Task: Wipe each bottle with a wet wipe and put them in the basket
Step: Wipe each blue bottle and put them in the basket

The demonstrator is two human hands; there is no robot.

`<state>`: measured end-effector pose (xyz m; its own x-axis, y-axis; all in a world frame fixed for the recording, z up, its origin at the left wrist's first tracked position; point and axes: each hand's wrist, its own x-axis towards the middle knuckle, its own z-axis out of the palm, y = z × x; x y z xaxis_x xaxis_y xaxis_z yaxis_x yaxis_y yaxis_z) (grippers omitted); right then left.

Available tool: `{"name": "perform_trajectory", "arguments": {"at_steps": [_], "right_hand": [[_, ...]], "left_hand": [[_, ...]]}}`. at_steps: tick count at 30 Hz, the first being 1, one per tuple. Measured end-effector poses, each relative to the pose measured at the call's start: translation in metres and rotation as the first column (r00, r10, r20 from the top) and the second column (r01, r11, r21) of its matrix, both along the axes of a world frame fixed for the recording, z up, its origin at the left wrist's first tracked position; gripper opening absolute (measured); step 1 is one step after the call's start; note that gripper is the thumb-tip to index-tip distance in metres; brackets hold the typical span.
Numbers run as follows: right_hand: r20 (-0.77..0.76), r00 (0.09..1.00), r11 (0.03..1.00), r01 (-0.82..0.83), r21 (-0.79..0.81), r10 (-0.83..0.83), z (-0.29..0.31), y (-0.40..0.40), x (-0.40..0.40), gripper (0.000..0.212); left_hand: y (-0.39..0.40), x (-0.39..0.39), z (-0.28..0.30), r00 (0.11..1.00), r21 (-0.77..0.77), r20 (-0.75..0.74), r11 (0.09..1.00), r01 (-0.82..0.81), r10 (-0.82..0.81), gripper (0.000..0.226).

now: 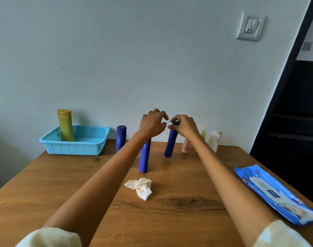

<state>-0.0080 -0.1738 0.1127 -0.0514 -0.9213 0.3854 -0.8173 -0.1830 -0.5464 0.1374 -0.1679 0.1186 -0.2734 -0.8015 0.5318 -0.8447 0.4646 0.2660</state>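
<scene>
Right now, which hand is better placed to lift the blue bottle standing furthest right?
The right hand: its fingers already curl around the top of that blue bottle. The left hand hovers beside it, holding nothing.

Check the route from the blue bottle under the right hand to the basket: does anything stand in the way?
Yes. Two other blue bottles, one nearer and one by the wall, stand on the table between the held bottle and the basket.

Left hand: raised, palm down, fingers loosely curled and spread, holding nothing.
Right hand: grip curled round the top of a blue bottle.
Arms: both stretched forward, bare to pale sleeves.
</scene>
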Motion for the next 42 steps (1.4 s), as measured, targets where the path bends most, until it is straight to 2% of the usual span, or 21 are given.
{"name": "perform_trajectory", "arguments": {"at_steps": [4, 8, 14, 17, 21, 23, 25, 27, 28, 30, 32, 35, 38, 42], "right_hand": [[-0.040, 0.997, 0.986, -0.064, 0.153, 0.071, 0.006, 0.029, 0.005, 0.031], [-0.080, 0.996, 0.985, -0.029, 0.170, 0.043, -0.003, 0.047, 0.005, 0.029], [-0.002, 1.000, 0.973, -0.019, 0.229, 0.020, 0.003, 0.052, -0.009, 0.052], [0.023, 0.999, 0.985, 0.040, 0.169, -0.045, 0.011, 0.045, -0.031, 0.054], [0.158, 0.963, 0.976, 0.212, 0.046, -0.217, -0.001, 0.035, -0.069, 0.035], [0.168, 0.935, 0.949, 0.315, 0.011, -0.313, -0.015, 0.029, -0.086, 0.031], [0.144, 0.922, 0.932, 0.363, 0.009, -0.360, -0.030, 0.017, -0.101, 0.032], [0.123, 0.920, 0.928, 0.371, 0.025, -0.371, -0.039, 0.002, -0.115, 0.028], [0.110, 0.920, 0.927, 0.373, 0.040, -0.376, -0.040, -0.004, -0.119, 0.022], [0.065, 0.923, 0.925, 0.377, 0.050, -0.379, -0.038, -0.019, -0.126, 0.019], [0.037, 0.929, 0.930, 0.366, 0.045, -0.368, -0.037, -0.034, -0.130, 0.028], [-0.049, 0.937, 0.936, 0.349, 0.051, -0.347, -0.040, -0.049, -0.129, 0.035], [-0.132, 0.932, 0.937, 0.347, 0.044, -0.339, -0.047, -0.055, -0.128, 0.042], [-0.100, 0.927, 0.930, 0.366, 0.040, -0.361, -0.051, -0.056, -0.130, 0.017]], "left_hand": [[0.014, 0.000, -0.009, 1.000, 0.005, -0.026, 1.000, 0.011, -0.010, 0.031], [0.029, 0.001, -0.009, 0.998, -0.033, -0.059, 0.999, 0.034, -0.036, 0.029], [0.045, -0.015, -0.003, 0.981, -0.022, -0.120, 0.988, 0.150, -0.152, 0.028], [0.046, -0.035, -0.001, 0.973, -0.043, -0.131, 0.981, 0.188, -0.192, 0.028], [0.041, -0.068, 0.007, 0.948, -0.083, -0.213, 0.972, 0.222, -0.235, 0.033], [0.037, -0.092, 0.010, 0.919, -0.096, -0.285, 0.962, 0.254, -0.271, 0.037], [0.030, -0.122, 0.007, 0.918, -0.015, -0.298, 0.963, 0.269, -0.261, 0.042], [0.017, -0.148, -0.002, 0.958, 0.129, -0.207, 0.965, 0.227, -0.197, 0.042], [0.009, -0.155, -0.006, 0.982, 0.178, -0.107, 0.968, 0.174, -0.157, 0.039], [-0.009, -0.163, -0.015, 0.991, 0.202, 0.113, 0.978, 0.047, -0.071, 0.034], [-0.026, -0.168, -0.019, 0.967, 0.192, 0.253, 0.980, -0.041, -0.010, 0.032], [-0.043, -0.171, -0.018, 0.935, 0.213, 0.353, 0.969, -0.123, 0.041, 0.032], [-0.050, -0.171, -0.016, 0.907, 0.292, 0.420, 0.945, -0.147, 0.012, 0.029], [-0.053, -0.170, -0.019, 0.908, 0.309, 0.420, 0.939, -0.153, 0.010, 0.030]]}}
